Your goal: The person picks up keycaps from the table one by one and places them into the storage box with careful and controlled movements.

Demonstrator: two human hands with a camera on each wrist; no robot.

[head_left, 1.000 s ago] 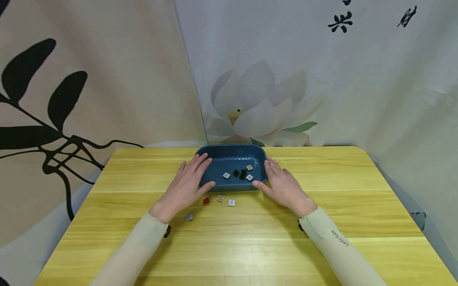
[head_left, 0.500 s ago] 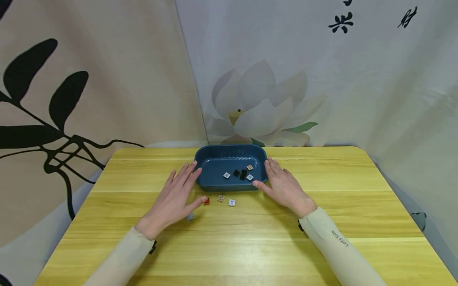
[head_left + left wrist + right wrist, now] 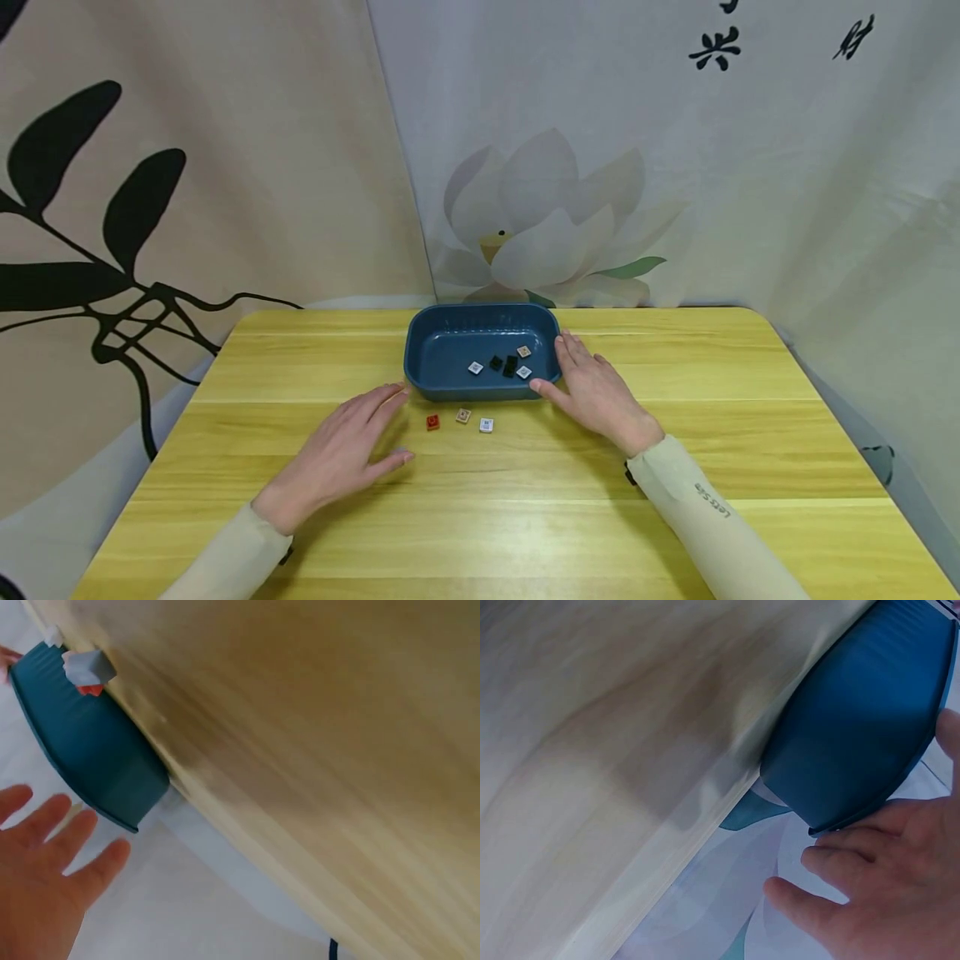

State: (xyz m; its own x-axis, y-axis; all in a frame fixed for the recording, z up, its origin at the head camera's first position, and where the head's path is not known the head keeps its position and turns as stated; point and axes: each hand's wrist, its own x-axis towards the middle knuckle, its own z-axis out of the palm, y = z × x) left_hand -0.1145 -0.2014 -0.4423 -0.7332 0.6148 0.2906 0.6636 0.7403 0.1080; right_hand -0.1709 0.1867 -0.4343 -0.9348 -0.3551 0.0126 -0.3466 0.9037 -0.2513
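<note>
A dark blue rectangular tray (image 3: 480, 388) stands near the table's far edge, with several small black, white and beige square pieces inside, one a white piece (image 3: 476, 367). My right hand (image 3: 600, 396) touches the tray's right side, fingers extended along the rim and thumb at the front corner. My left hand (image 3: 337, 454) is off the tray, just in front of its left corner, fingers spread and holding nothing. Between that hand and the tray lie a red piece (image 3: 432, 422), a beige piece (image 3: 463, 415) and a white one (image 3: 487, 425). A grey block (image 3: 88, 669) shows in the left wrist view; the left thumb mostly covers it from above.
The wooden table (image 3: 525, 517) reaches back to a hanging cloth (image 3: 300, 150) printed with a lotus and dark leaves. The tray sits close to that cloth.
My left hand has left the tray's left side and moved back toward me and to the left, its thumb passing over the red piece and the grey block. My right hand stays put.
</note>
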